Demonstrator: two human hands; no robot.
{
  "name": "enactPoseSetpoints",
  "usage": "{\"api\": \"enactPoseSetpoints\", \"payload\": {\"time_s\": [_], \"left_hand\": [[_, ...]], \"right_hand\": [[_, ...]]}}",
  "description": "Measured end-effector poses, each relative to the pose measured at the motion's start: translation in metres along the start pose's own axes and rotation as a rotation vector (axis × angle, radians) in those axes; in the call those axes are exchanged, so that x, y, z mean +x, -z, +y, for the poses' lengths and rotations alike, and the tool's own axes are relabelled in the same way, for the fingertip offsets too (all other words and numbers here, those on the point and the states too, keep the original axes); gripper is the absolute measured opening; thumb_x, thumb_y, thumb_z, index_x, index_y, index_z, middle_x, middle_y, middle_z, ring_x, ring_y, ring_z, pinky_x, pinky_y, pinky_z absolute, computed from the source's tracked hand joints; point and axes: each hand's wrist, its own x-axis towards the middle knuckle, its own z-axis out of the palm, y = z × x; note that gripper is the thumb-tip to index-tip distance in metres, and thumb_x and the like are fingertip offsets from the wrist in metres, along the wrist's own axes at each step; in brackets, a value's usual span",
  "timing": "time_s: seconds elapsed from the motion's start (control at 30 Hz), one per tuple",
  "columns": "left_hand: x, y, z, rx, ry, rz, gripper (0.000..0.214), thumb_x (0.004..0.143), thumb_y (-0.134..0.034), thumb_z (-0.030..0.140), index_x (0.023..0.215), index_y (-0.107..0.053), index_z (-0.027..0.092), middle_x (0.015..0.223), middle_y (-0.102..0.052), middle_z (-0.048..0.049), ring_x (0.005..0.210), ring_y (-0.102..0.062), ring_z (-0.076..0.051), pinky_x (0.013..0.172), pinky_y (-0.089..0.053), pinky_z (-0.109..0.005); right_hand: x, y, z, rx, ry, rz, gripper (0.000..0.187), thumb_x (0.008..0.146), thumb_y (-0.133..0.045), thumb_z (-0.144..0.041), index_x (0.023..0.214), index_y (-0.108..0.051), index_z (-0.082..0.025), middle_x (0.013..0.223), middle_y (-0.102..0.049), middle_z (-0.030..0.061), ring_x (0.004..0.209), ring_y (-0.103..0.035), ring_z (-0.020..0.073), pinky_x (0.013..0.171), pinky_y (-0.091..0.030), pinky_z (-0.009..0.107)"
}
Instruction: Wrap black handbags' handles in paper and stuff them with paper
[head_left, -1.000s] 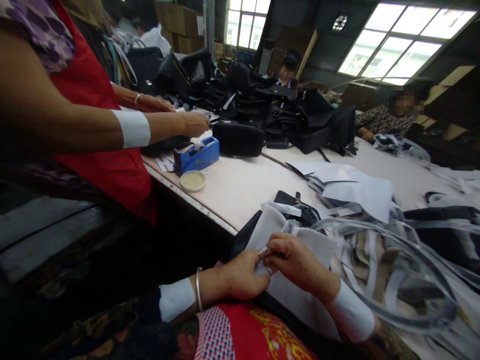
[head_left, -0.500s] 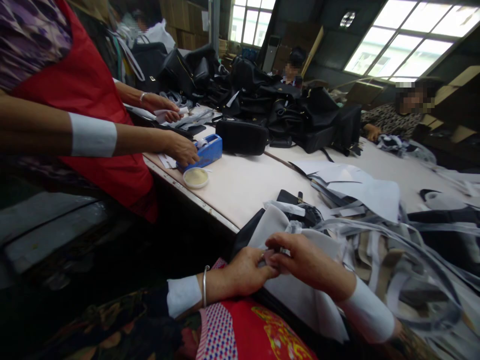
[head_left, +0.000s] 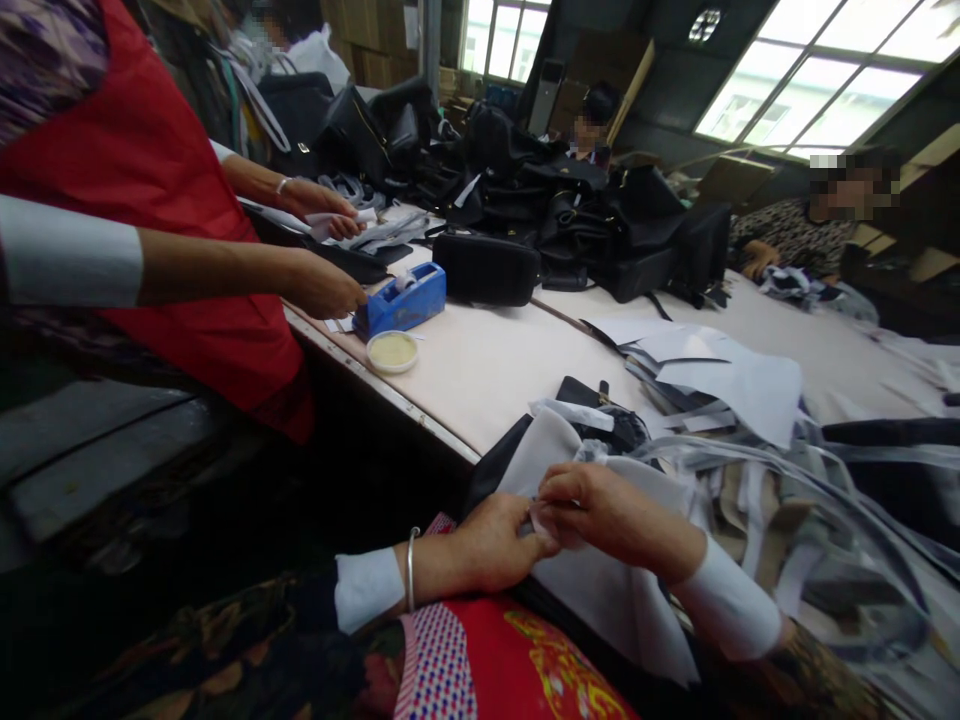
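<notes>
Where they meet, left hand (head_left: pixel 491 545) and right hand (head_left: pixel 604 510) each pinch the white sheet (head_left: pixel 600 595).

Pinched fingers (head_left: pixel 559 492) of the left hand (head_left: pixel 491 545) and right hand (head_left: pixel 600 510) meet over the white sheet (head_left: pixel 600 600), covering whatever lies between them; it is too small to tell. The sheet hides most of a black piece (head_left: pixel 487 468) at the bench (head_left: pixel 487 370) edge. A co-worker in a red apron (head_left: pixel 165 180) is cut off by the left and top edges (only torso and arms show). Pale strips (head_left: pixel 817 520) at right blur together and run out of the picture.
</notes>
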Motion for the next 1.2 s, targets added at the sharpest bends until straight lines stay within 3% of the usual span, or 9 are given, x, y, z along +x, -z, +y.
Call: {"api": "enactPoseSetpoints", "payload": {"time_s": [0.13,0.23,0.33,0.43,0.6,0.73,0.9,1.07,1.2], "left_hand": [[0.002,-0.001,-0.001,0.033,0.05,0.004,0.018,0.082,-0.061,0.029,0.088,-0.071,0.015,0.079,-0.07,-0.0011,0.07,-0.061,-0.016,0.064,-0.045,-0.025],[0.002,0.002,0.003,0.028,0.03,0.006,0.02,0.084,-0.059,0.03,0.089,-0.071,0.015,0.081,-0.071,-0.0017,0.073,-0.062,-0.017,0.068,-0.047,-0.026],[0.0,0.007,0.01,0.018,-0.038,0.015,0.02,0.085,-0.058,0.027,0.093,-0.071,0.015,0.087,-0.071,-0.0023,0.079,-0.062,-0.018,0.075,-0.047,-0.027],[0.0,0.01,0.015,-0.005,-0.027,0.025,0.017,0.084,-0.059,0.023,0.092,-0.071,0.013,0.084,-0.069,-0.0012,0.077,-0.061,-0.016,0.072,-0.046,-0.025],[0.003,0.01,0.016,-0.034,0.057,-0.023,0.021,0.083,-0.062,0.03,0.082,-0.071,0.011,0.073,-0.063,0.0007,0.068,-0.054,-0.014,0.063,-0.042,-0.023],[0.003,0.017,0.018,-0.134,0.02,-0.094,0.023,0.08,-0.063,0.029,0.095,-0.073,0.013,0.08,-0.065,-0.0001,0.073,-0.057,-0.014,0.07,-0.046,-0.024],[0.003,0.028,0.016,-0.325,0.228,-0.248,0.036,0.081,-0.062,0.036,0.107,-0.067,0.012,0.061,-0.052,0.0038,0.048,-0.043,-0.008,0.044,-0.033,-0.019],[0.003,0.021,0.015,-0.306,0.278,-0.218,0.048,0.087,-0.059,0.05,0.113,-0.064,0.01,0.056,-0.046,0.0059,0.043,-0.038,-0.007,0.041,-0.028,-0.018],[0.005,0.014,0.015,-0.24,0.22,-0.155,0.045,0.088,-0.059,0.05,0.108,-0.066,0.011,0.064,-0.051,0.0037,0.053,-0.041,-0.008,0.05,-0.035,-0.019]], "right_hand": [[0.004,-0.01,-0.003,-0.136,-0.047,0.091,0.02,0.085,-0.064,-0.017,0.065,-0.064,-0.018,0.068,-0.061,0.0001,0.061,-0.054,0.0117,0.058,-0.039,0.026],[0.004,-0.018,-0.003,-0.232,-0.014,0.169,0.017,0.084,-0.065,-0.016,0.067,-0.062,-0.017,0.071,-0.062,0.0015,0.068,-0.056,0.0145,0.065,-0.038,0.029],[0.001,-0.025,-0.001,-0.313,0.056,0.276,0.017,0.085,-0.063,-0.016,0.069,-0.06,-0.016,0.074,-0.062,0.0032,0.074,-0.055,0.0172,0.071,-0.037,0.034],[-0.003,-0.03,0.004,-0.338,0.201,0.356,0.021,0.089,-0.055,-0.013,0.069,-0.058,-0.015,0.075,-0.062,0.0056,0.078,-0.055,0.0187,0.073,-0.036,0.036],[-0.017,-0.028,0.009,-0.319,0.367,0.284,0.022,0.094,-0.047,-0.011,0.079,-0.063,-0.017,0.083,-0.067,0.006,0.098,-0.059,0.0223,0.083,-0.037,0.038],[-0.03,-0.024,0.009,-0.425,0.351,0.228,0.012,0.095,-0.056,-0.026,0.097,-0.066,-0.02,0.109,-0.07,0.0075,0.12,-0.052,0.0274,0.098,-0.034,0.044],[-0.034,-0.032,0.019,-0.495,0.377,0.312,0.013,0.098,-0.054,-0.025,0.103,-0.066,-0.022,0.12,-0.069,0.0041,0.128,-0.048,0.0255,0.104,-0.03,0.044],[-0.042,-0.051,0.023,-0.51,0.362,0.487,0.013,0.096,-0.056,-0.022,0.104,-0.066,-0.021,0.123,-0.069,0.0038,0.127,-0.05,0.0248,0.104,-0.033,0.042],[-0.062,-0.049,0.015,-0.51,0.251,0.583,0.02,0.096,-0.053,-0.018,0.113,-0.064,-0.02,0.124,-0.068,0.0061,0.123,-0.054,0.0235,0.099,-0.041,0.04]]}}
